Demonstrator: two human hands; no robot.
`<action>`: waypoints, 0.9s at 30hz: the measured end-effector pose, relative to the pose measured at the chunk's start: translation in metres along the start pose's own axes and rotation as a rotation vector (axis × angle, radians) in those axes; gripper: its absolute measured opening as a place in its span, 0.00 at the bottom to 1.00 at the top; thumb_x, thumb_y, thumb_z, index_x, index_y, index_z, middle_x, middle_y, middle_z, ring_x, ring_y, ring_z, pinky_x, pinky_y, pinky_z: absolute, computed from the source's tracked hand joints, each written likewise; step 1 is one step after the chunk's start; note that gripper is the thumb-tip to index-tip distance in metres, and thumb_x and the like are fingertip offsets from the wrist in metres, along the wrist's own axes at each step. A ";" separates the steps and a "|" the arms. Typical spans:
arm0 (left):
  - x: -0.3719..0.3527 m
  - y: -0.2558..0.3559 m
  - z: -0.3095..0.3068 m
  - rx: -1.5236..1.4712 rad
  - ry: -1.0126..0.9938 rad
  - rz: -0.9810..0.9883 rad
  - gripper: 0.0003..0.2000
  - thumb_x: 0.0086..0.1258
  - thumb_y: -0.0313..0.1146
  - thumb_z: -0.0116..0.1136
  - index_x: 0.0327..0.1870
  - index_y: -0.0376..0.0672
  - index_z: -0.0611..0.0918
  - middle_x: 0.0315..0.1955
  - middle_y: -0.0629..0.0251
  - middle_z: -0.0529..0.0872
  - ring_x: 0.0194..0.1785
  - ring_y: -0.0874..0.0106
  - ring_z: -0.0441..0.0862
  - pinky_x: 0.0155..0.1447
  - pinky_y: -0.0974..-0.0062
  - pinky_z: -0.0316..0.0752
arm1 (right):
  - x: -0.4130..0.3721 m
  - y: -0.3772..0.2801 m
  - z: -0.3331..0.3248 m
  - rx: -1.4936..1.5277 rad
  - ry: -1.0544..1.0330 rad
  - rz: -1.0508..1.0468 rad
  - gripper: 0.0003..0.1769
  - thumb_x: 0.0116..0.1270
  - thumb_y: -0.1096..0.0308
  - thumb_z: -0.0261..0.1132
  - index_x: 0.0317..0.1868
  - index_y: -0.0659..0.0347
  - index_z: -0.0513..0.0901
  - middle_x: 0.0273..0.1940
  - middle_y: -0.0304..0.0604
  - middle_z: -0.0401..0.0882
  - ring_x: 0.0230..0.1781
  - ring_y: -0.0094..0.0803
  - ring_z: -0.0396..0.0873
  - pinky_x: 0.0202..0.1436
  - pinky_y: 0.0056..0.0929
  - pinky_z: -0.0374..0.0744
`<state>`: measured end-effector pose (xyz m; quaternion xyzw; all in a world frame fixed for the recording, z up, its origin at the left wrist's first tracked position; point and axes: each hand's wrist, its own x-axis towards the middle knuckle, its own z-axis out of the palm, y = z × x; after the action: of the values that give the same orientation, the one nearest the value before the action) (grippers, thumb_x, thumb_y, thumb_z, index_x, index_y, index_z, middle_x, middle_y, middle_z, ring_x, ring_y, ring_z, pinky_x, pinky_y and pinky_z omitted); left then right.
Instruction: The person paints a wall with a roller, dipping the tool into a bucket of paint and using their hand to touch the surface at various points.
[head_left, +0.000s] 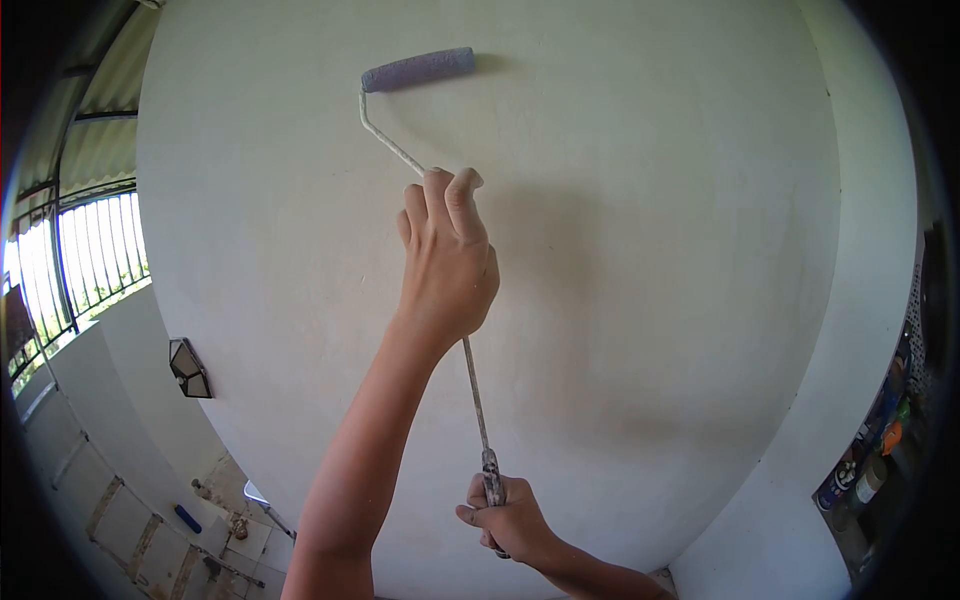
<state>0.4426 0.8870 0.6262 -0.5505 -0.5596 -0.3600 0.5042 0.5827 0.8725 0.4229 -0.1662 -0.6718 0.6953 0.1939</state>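
A paint roller with a purple-grey sleeve is raised high against the pale wall, its sleeve slightly tilted and its shadow close by. The whitish bent wire frame runs down from the sleeve into my left hand, whose fingers curl round it partway up. Below that hand the thin rod reappears and leads to a paint-stained handle. Around this handle my right hand is closed, low in the view. My left palm and the part of the frame within it are hidden.
At the left, a wall lamp sits near the wall's edge, with a barred railing beyond. Lower left, a blue object lies near a white-topped stand. Cans and other items fill a recess at the right.
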 end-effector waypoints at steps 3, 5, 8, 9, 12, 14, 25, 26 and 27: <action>0.028 -0.010 -0.002 0.063 0.095 0.046 0.30 0.57 0.11 0.45 0.62 0.38 0.55 0.53 0.45 0.66 0.54 0.52 0.67 0.61 0.53 0.60 | 0.009 -0.025 0.001 0.015 -0.007 -0.044 0.19 0.63 0.75 0.67 0.23 0.54 0.64 0.18 0.31 0.63 0.12 0.19 0.65 0.15 0.24 0.66; 0.061 -0.023 -0.004 0.157 0.146 0.065 0.29 0.59 0.13 0.47 0.64 0.37 0.58 0.53 0.48 0.67 0.55 0.55 0.68 0.61 0.54 0.60 | 0.017 -0.061 0.000 0.026 -0.035 -0.096 0.22 0.64 0.79 0.66 0.21 0.53 0.61 0.17 0.29 0.62 0.11 0.18 0.65 0.15 0.23 0.68; 0.078 -0.025 -0.010 0.303 0.176 0.057 0.27 0.61 0.14 0.48 0.64 0.35 0.62 0.53 0.52 0.68 0.55 0.58 0.69 0.62 0.56 0.60 | 0.029 -0.074 0.003 -0.001 -0.071 -0.138 0.22 0.64 0.79 0.65 0.22 0.52 0.60 0.17 0.30 0.62 0.11 0.18 0.66 0.15 0.23 0.68; 0.070 -0.024 -0.008 0.305 0.180 0.054 0.27 0.61 0.14 0.48 0.64 0.35 0.63 0.53 0.52 0.68 0.55 0.58 0.69 0.61 0.56 0.59 | 0.027 -0.069 0.005 0.001 -0.068 -0.113 0.22 0.64 0.79 0.65 0.22 0.52 0.60 0.17 0.30 0.62 0.11 0.18 0.66 0.15 0.23 0.69; 0.028 -0.015 -0.006 0.270 0.121 0.011 0.28 0.60 0.13 0.47 0.64 0.36 0.63 0.52 0.53 0.69 0.53 0.59 0.69 0.60 0.57 0.58 | 0.022 -0.028 0.013 0.003 -0.088 -0.063 0.22 0.64 0.79 0.65 0.22 0.53 0.60 0.18 0.30 0.63 0.11 0.17 0.66 0.14 0.23 0.70; 0.022 -0.017 -0.008 0.259 0.074 0.006 0.28 0.59 0.12 0.46 0.64 0.36 0.63 0.52 0.53 0.69 0.53 0.59 0.68 0.60 0.58 0.58 | 0.018 -0.023 0.013 -0.002 -0.116 -0.051 0.22 0.64 0.79 0.65 0.22 0.53 0.60 0.17 0.30 0.63 0.10 0.18 0.66 0.14 0.24 0.70; 0.065 -0.024 0.003 0.342 0.291 0.039 0.29 0.55 0.15 0.48 0.62 0.38 0.68 0.50 0.56 0.69 0.51 0.59 0.67 0.60 0.58 0.57 | 0.032 -0.066 -0.006 0.007 -0.080 -0.136 0.19 0.61 0.82 0.63 0.23 0.54 0.62 0.18 0.32 0.63 0.09 0.20 0.65 0.13 0.25 0.69; 0.051 -0.021 0.006 0.316 0.234 0.012 0.29 0.56 0.15 0.48 0.63 0.39 0.68 0.50 0.56 0.69 0.51 0.59 0.67 0.60 0.58 0.57 | 0.032 -0.051 -0.005 -0.008 -0.045 -0.103 0.19 0.60 0.82 0.63 0.23 0.54 0.62 0.19 0.32 0.61 0.11 0.20 0.64 0.13 0.25 0.67; 0.041 -0.020 0.007 0.286 0.177 -0.019 0.29 0.56 0.16 0.48 0.63 0.39 0.67 0.50 0.56 0.69 0.51 0.59 0.67 0.61 0.58 0.57 | 0.036 -0.047 -0.005 -0.001 -0.053 -0.109 0.19 0.60 0.82 0.63 0.23 0.54 0.62 0.19 0.32 0.61 0.11 0.20 0.63 0.13 0.25 0.67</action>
<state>0.4270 0.9013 0.6672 -0.4339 -0.5637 -0.3285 0.6214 0.5558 0.8957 0.4710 -0.1110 -0.6850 0.6877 0.2133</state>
